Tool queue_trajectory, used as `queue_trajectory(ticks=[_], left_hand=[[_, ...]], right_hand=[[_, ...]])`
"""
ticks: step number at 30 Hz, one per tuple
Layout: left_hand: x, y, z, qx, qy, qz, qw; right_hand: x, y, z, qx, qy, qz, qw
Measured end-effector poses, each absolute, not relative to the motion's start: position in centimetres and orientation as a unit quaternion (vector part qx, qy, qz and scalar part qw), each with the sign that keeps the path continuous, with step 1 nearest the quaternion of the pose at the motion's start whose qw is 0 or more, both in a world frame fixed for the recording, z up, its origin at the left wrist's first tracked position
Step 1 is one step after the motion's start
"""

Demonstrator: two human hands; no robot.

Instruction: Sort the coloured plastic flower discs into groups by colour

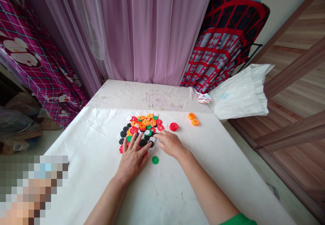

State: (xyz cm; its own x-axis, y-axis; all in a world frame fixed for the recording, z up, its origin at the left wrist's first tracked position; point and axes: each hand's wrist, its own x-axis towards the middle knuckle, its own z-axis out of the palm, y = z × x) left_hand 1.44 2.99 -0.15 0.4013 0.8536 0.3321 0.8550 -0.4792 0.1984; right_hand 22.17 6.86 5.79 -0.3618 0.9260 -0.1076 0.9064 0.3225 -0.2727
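Dozens of notched, flower-shaped discs (pixel 142 125) in orange, red, black, green and white lay in a loose heap on the white-covered table (pixel 96 157), and both of the person's hands were at its near side. The left hand (pixel 131 162) was palm down, its fingers well spread and slightly bent, with the tips resting over red, green and black pieces at the heap's near left part; its thumb reached out to the right, toward black and white discs, and no piece appeared gripped between the fingers. The right hand (pixel 170 144) came in from the other side with its fingers drawn together and curled, the index finger pointing left into the heap and the thumb bent below it, close to some white pieces. Whether those fingertips pinched a disc or only touched one could not be told. A single green disc (pixel 155 160) lay apart on the cloth, just below the heap and between the two forearms. To the right of the heap stood a red stack (pixel 174 126) of discs, near but separate, and farther right sat two orange stacks (pixel 193 119) side by side.
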Motion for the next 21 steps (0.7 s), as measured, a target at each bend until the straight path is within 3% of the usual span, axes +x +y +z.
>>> queue_trajectory(ticks=[10, 16, 21], left_hand=[[1.3, 2.7, -0.2, -0.821, -0.54, -0.186, 0.019], [1.2, 2.7, 0.1, -0.801, -0.566, -0.193, 0.02], [1.1, 2.8, -0.1, -0.792, -0.576, -0.203, 0.003]], right_hand=[[20.8, 8.0, 5.0, -0.557, -0.821, 0.125, -0.008], [24.7, 7.2, 5.8, -0.621, -0.761, 0.159, 0.095], [29.2, 5.4, 6.3, -0.679, -0.708, 0.159, 0.112]])
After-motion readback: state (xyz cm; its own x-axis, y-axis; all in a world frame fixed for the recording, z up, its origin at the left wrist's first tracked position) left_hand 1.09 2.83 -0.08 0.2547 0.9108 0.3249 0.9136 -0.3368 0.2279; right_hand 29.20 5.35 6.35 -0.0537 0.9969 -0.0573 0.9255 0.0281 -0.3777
